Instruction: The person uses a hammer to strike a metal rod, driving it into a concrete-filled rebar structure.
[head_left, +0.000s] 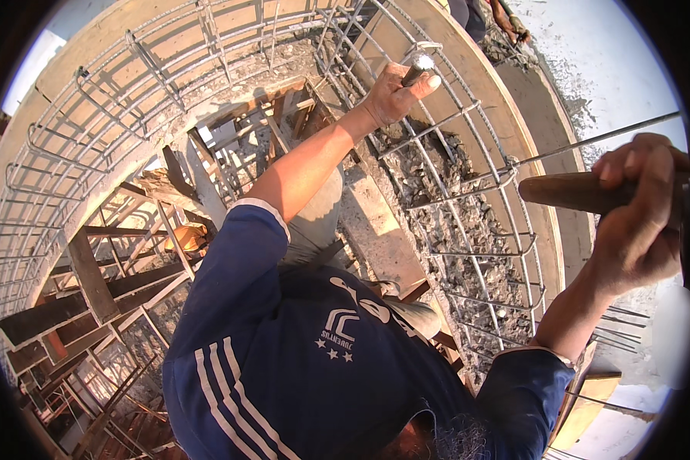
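Observation:
My left hand (393, 98) is closed around a short dark metal chisel (417, 70), its bright, battered end showing above the thumb. The chisel stands among the bars of a steel rebar cage (479, 188); its lower end is hidden. Raised at the right, my right hand (638, 218) grips the wooden handle of a hammer (567, 192). The handle's rounded butt points left, and the dark head is mostly lost at the picture's rim. Rough broken concrete (468, 253) lies inside the cage, below and between my hands.
Curved plywood formwork (506, 100) borders the cage. More rebar (92, 130) curves along the left. Timber props and beams (100, 284) stand in the deep opening at left. A long bar (598, 142) juts out to the right. Part of another person (506, 19) shows at top.

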A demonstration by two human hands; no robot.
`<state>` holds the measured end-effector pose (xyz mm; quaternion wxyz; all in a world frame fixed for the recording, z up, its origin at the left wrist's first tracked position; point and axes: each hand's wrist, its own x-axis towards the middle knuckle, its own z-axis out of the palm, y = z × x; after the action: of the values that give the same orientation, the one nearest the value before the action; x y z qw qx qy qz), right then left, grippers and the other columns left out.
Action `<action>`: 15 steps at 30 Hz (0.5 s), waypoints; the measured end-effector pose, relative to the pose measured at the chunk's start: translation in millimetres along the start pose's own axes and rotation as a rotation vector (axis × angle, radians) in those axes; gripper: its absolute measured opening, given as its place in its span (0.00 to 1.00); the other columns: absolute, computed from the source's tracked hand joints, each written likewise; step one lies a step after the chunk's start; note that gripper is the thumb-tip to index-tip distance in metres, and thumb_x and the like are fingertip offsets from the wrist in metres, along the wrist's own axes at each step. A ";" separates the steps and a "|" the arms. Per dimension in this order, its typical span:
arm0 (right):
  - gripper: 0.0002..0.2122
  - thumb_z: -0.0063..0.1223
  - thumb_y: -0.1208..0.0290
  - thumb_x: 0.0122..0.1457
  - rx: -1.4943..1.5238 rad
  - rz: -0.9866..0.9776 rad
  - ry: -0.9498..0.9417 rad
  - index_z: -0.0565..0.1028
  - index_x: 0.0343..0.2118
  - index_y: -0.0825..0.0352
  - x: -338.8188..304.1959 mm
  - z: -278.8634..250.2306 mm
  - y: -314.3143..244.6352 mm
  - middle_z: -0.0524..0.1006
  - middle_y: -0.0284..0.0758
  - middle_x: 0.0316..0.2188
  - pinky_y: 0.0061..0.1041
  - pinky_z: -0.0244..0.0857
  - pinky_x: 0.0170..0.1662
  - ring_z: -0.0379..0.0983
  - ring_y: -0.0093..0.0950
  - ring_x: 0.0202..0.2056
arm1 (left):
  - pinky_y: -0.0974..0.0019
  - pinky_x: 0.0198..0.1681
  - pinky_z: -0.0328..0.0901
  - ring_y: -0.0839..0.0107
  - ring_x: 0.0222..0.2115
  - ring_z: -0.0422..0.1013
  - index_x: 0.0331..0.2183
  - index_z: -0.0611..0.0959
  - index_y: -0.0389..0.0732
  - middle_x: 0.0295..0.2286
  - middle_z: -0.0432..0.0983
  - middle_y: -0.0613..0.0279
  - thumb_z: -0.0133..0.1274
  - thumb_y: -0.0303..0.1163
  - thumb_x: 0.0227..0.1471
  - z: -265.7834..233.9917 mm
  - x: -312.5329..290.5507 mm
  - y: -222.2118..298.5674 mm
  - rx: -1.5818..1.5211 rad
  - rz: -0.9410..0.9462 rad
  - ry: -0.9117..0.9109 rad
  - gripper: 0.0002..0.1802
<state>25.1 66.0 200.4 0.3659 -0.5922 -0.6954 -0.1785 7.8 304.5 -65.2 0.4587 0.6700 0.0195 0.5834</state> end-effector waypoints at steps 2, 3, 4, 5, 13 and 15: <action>0.13 0.54 0.74 0.58 -0.238 0.112 -0.457 0.67 0.45 0.68 -10.5 56.0 24.8 0.75 0.47 0.22 0.38 0.67 0.30 0.76 0.44 0.28 | 0.66 0.25 0.60 0.74 0.19 0.63 0.31 0.83 0.34 0.16 0.68 0.64 0.56 0.43 0.57 -10.4 -9.6 -4.5 -0.001 -0.074 -0.027 0.19; 0.13 0.54 0.75 0.57 -0.252 0.196 -0.605 0.66 0.43 0.68 -15.8 58.9 42.4 0.75 0.54 0.25 0.45 0.66 0.34 0.74 0.52 0.33 | 0.67 0.26 0.60 0.75 0.20 0.64 0.31 0.83 0.35 0.17 0.69 0.65 0.57 0.44 0.57 -6.0 -13.8 -11.8 -0.026 0.001 -0.020 0.19; 0.12 0.55 0.74 0.56 -0.313 0.217 -0.647 0.67 0.40 0.69 -17.7 54.1 45.0 0.76 0.52 0.25 0.42 0.66 0.33 0.75 0.50 0.30 | 0.67 0.27 0.61 0.76 0.22 0.65 0.32 0.83 0.35 0.19 0.71 0.66 0.57 0.44 0.57 -14.6 -18.9 -23.8 -0.032 0.074 -0.001 0.19; 0.12 0.56 0.74 0.56 -0.278 0.270 -0.631 0.68 0.40 0.69 -17.9 51.0 44.8 0.75 0.51 0.24 0.41 0.66 0.32 0.75 0.48 0.28 | 0.67 0.28 0.62 0.76 0.24 0.66 0.32 0.84 0.36 0.21 0.72 0.67 0.58 0.45 0.56 -12.0 -30.1 -24.3 -0.078 -0.012 0.027 0.19; 0.06 0.51 0.70 0.63 0.156 0.077 0.125 0.73 0.37 0.67 0.2 -15.2 -17.6 0.71 0.30 0.22 0.20 0.64 0.24 0.67 0.19 0.19 | 0.71 0.37 0.63 0.78 0.27 0.65 0.32 0.81 0.40 0.25 0.71 0.72 0.61 0.49 0.55 -2.1 -15.5 6.2 -0.177 -0.389 -0.283 0.20; 0.06 0.49 0.70 0.63 0.153 -0.160 0.235 0.73 0.38 0.66 18.1 -27.9 -20.7 0.71 0.30 0.21 0.21 0.66 0.24 0.68 0.20 0.19 | 0.71 0.36 0.62 0.78 0.28 0.65 0.31 0.79 0.42 0.24 0.71 0.72 0.61 0.50 0.54 9.4 -11.5 7.6 -0.180 -0.422 -0.305 0.20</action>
<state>13.1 54.6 235.9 0.4734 -0.4804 -0.7043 -0.2215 7.7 288.1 -68.2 0.6254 0.6876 0.0375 0.3669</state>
